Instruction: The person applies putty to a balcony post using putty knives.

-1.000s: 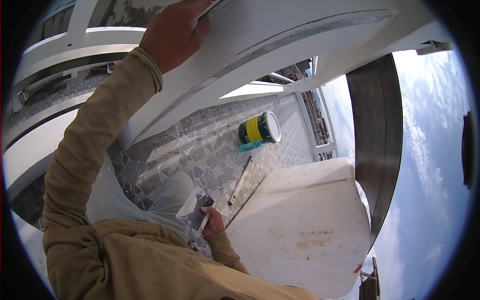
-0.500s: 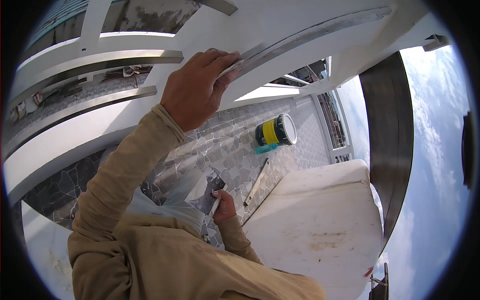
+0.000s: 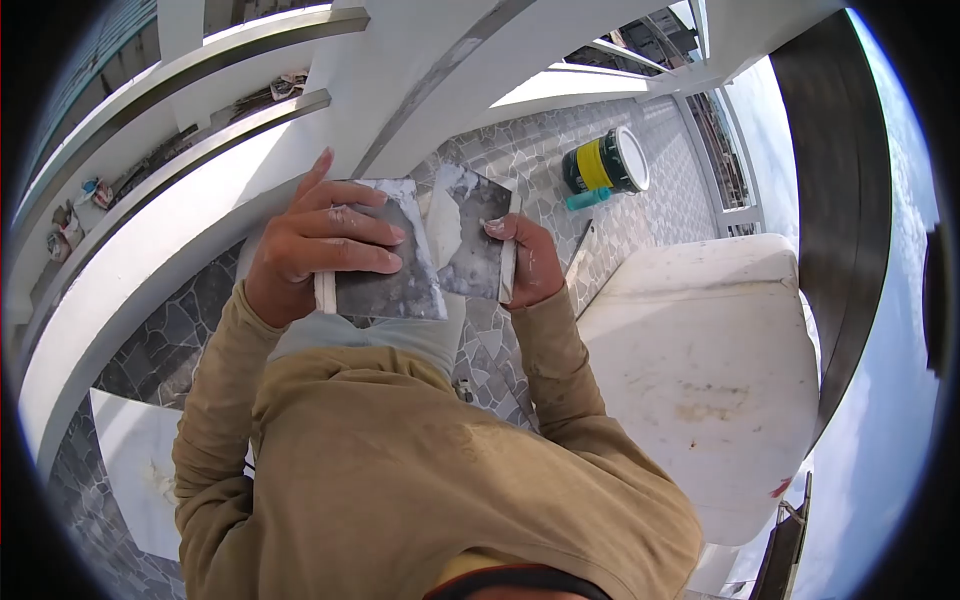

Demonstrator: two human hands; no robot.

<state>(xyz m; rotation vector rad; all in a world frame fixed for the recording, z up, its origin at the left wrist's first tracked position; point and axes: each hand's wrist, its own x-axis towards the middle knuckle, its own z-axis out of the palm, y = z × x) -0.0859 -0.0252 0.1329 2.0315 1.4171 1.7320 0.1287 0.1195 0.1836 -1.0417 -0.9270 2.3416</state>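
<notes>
In front of my waist, two broad putty knives are side by side with their blades nearly edge to edge. My left hand (image 3: 325, 240) is closed on the left putty knife (image 3: 400, 285), fingers laid across its grey, smeared blade. White paste lines that blade's inner edge. The right putty knife (image 3: 475, 265) is gripped by my right hand (image 3: 533, 262), its thumb pressing on the blade face. A lump of white putty (image 3: 441, 228) sits on the right blade, close to the left blade's edge. White smears show on my fingers.
A white column with a grey strip (image 3: 440, 70) rises ahead, beside metal rails (image 3: 240, 45) on the left. A dark bucket with a yellow band (image 3: 600, 162) stands on the stone-patterned floor (image 3: 510, 135). At right is a large stained white block (image 3: 705, 350).
My left hand has come down from the strip on the column to my waist. The right putty knife has risen to meet the left one, and the view has shifted.
</notes>
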